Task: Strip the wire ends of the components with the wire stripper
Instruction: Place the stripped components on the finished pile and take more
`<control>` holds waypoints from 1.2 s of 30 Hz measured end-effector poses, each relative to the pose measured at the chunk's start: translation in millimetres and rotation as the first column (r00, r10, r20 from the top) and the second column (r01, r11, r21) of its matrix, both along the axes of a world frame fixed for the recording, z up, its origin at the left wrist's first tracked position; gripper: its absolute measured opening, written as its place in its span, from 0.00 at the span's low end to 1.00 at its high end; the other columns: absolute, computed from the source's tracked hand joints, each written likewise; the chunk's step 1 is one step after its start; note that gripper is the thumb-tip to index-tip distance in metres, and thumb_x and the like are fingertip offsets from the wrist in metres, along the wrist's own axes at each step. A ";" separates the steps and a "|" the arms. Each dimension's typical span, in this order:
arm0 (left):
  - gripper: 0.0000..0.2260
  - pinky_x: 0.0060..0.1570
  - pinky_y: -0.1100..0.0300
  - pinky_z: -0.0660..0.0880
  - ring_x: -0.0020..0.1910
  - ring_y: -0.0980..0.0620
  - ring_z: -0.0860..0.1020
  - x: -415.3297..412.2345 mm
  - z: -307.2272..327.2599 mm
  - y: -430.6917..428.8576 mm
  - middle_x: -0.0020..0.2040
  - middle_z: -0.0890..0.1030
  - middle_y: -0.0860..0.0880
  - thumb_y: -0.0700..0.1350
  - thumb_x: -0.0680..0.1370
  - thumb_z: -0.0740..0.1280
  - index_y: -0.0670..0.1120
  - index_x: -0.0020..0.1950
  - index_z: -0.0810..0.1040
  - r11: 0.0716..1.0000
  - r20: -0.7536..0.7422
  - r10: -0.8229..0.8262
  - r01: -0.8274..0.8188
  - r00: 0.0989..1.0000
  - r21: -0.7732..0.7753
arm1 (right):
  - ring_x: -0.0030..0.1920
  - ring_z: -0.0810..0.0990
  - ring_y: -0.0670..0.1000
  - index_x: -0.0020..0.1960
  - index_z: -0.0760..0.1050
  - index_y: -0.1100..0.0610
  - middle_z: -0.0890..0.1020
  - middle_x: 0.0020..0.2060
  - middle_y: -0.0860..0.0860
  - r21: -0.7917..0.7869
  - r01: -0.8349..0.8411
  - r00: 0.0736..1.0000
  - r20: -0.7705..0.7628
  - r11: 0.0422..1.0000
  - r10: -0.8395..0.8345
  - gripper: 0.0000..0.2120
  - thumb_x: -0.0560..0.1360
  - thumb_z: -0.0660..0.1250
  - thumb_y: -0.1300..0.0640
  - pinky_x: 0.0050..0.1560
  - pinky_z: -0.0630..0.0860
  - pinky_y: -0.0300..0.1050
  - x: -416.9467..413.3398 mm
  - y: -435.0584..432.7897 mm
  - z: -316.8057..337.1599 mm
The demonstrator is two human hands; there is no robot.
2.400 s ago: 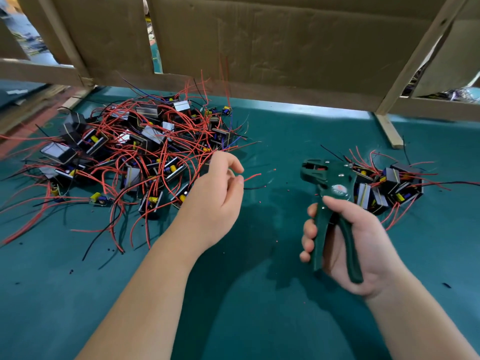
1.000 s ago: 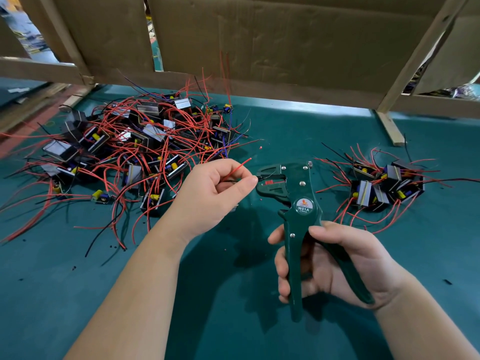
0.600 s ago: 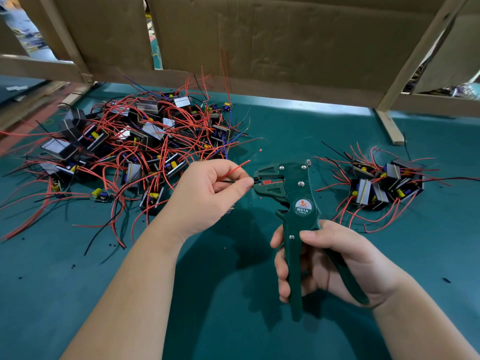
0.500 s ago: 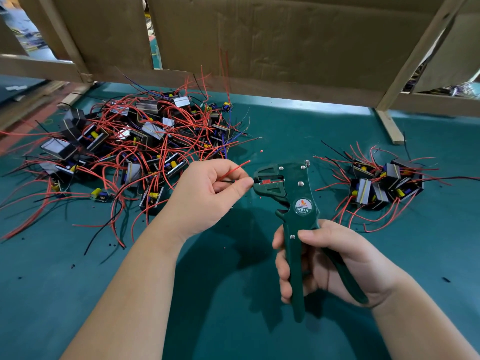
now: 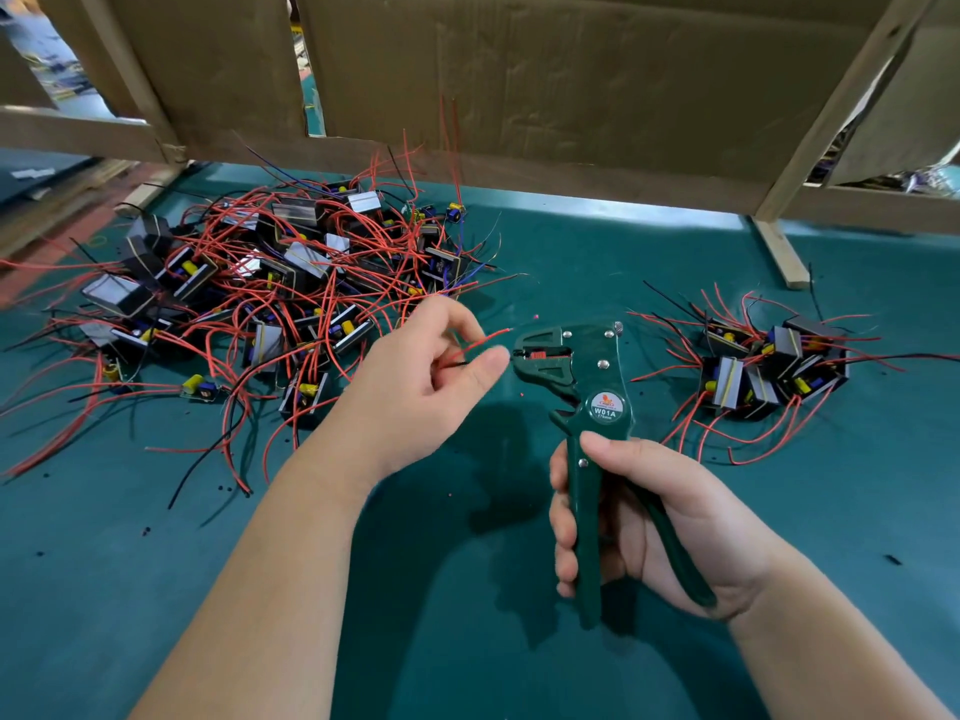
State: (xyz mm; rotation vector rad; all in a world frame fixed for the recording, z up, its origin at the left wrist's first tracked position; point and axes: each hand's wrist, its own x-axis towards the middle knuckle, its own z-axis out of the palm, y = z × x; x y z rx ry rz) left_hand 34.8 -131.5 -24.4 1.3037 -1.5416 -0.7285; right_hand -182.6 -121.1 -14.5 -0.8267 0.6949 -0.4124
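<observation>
Holding the wire stripper upright in my right hand, I have my fingers wrapped round one dark green handle. The other handle lies against my palm, and my thumb presses across the front just below the round label. The two handles stand spread apart, not squeezed together, and the tool's head faces left, above the counter.

My left hand is just beside that head. Its fingers are loosely curled, and thumb and fingers pinch a red wire. The wire's free end points at the stripper's head and stops just short of it, outside the jaws. A black wire end shows by my thumb too. This hand is a little blurred, so I cannot tell whether it holds anything more.

Behind my left hand a big heap of components lies on the counter, with black blocks and small boards tangled in red and black leads. A smaller pile sits well apart on the right, beyond the stripper. Tiny specks dot the green surface. Cardboard sheets on a wooden frame stand along the far edge.
</observation>
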 end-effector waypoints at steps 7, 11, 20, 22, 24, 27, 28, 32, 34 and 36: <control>0.08 0.31 0.62 0.65 0.27 0.57 0.66 -10.2 -5.7 -3.5 0.28 0.71 0.53 0.50 0.79 0.57 0.55 0.42 0.73 0.996 0.184 0.087 -0.081 0.979 -0.037 | 0.21 0.67 0.54 0.39 0.70 0.57 0.70 0.25 0.57 -0.031 0.330 0.939 -0.091 0.943 -0.332 0.19 0.66 0.74 0.44 0.26 0.71 0.45 21.9 8.5 -5.3; 0.09 0.31 0.66 0.63 0.28 0.58 0.66 -7.8 -6.2 -3.8 0.29 0.72 0.58 0.46 0.81 0.62 0.52 0.42 0.76 0.995 0.195 0.101 -0.097 0.976 -0.030 | 0.29 0.78 0.57 0.42 0.75 0.60 0.77 0.32 0.59 0.062 0.425 0.899 0.090 0.903 -0.429 0.15 0.65 0.67 0.48 0.32 0.79 0.53 17.1 -4.5 -3.7; 0.08 0.31 0.70 0.64 0.28 0.61 0.69 -26.4 -7.9 -1.0 0.30 0.76 0.60 0.45 0.80 0.65 0.53 0.41 0.77 0.998 0.144 0.059 -0.061 0.988 0.005 | 0.41 0.81 0.64 0.61 0.78 0.65 0.80 0.44 0.62 -0.033 0.356 0.884 0.337 0.934 -0.325 0.35 0.58 0.79 0.50 0.45 0.79 0.61 0.7 -13.2 -6.7; 0.07 0.31 0.70 0.66 0.28 0.61 0.71 -34.3 -9.1 0.2 0.31 0.78 0.59 0.48 0.78 0.65 0.53 0.41 0.78 0.999 0.132 0.029 -0.032 0.991 0.019 | 0.41 0.80 0.64 0.65 0.75 0.64 0.80 0.45 0.63 -0.049 0.296 0.905 0.335 0.954 -0.263 0.39 0.58 0.80 0.50 0.45 0.79 0.61 3.7 -11.3 -7.2; 0.07 0.33 0.63 0.72 0.28 0.57 0.74 -39.9 -11.0 1.0 0.32 0.80 0.55 0.51 0.76 0.65 0.51 0.40 0.79 0.998 0.128 -0.005 -0.002 0.992 0.058 | 0.41 0.80 0.64 0.68 0.72 0.63 0.80 0.48 0.63 -0.062 0.296 0.913 0.313 0.953 -0.263 0.40 0.60 0.79 0.52 0.45 0.79 0.60 7.1 -10.1 -7.3; 0.09 0.35 0.52 0.75 0.30 0.50 0.76 -40.9 -10.2 2.0 0.31 0.80 0.49 0.52 0.73 0.66 0.50 0.38 0.80 0.997 0.078 -0.002 -0.003 0.997 0.072 | 0.39 0.81 0.62 0.69 0.69 0.63 0.79 0.48 0.62 -0.025 0.397 0.883 0.285 0.918 -0.374 0.36 0.64 0.71 0.55 0.43 0.80 0.58 4.7 -15.8 -5.8; 0.09 0.33 0.54 0.74 0.28 0.52 0.75 -39.4 -8.8 2.3 0.29 0.79 0.49 0.52 0.72 0.66 0.49 0.38 0.80 0.998 0.055 0.014 -0.017 0.998 0.059 | 0.38 0.81 0.61 0.69 0.69 0.64 0.79 0.53 0.61 -0.025 0.444 0.863 0.280 0.896 -0.420 0.34 0.65 0.69 0.56 0.42 0.80 0.58 1.5 -19.6 -4.1; 0.07 0.24 0.69 0.64 0.22 0.59 0.67 -31.0 0.7 1.7 0.25 0.74 0.55 0.48 0.75 0.67 0.48 0.39 0.81 0.996 -0.209 0.052 -0.035 0.977 0.084 | 0.38 0.82 0.59 0.63 0.74 0.63 0.77 0.66 0.57 -0.040 0.531 0.826 0.248 0.846 -0.507 0.24 0.69 0.61 0.55 0.41 0.81 0.57 -11.6 -28.9 2.4; 0.08 0.27 0.67 0.64 0.23 0.57 0.67 -28.5 5.2 0.5 0.28 0.74 0.53 0.42 0.79 0.65 0.47 0.42 0.82 0.995 -0.446 0.044 -0.001 0.894 0.095 | 0.39 0.82 0.60 0.54 0.80 0.60 0.78 0.64 0.60 -0.033 0.467 0.858 0.257 0.884 -0.444 0.17 0.68 0.66 0.54 0.42 0.80 0.57 -14.3 -27.0 2.8; 0.09 0.31 0.63 0.65 0.24 0.57 0.66 -29.1 9.4 0.7 0.30 0.73 0.52 0.40 0.80 0.61 0.45 0.45 0.81 0.992 -0.625 0.035 0.047 0.780 0.114 | 0.39 0.82 0.61 0.57 0.78 0.62 0.77 0.64 0.61 0.002 0.385 0.885 0.284 0.923 -0.369 0.28 0.61 0.77 0.53 0.42 0.80 0.59 -14.1 -24.0 0.2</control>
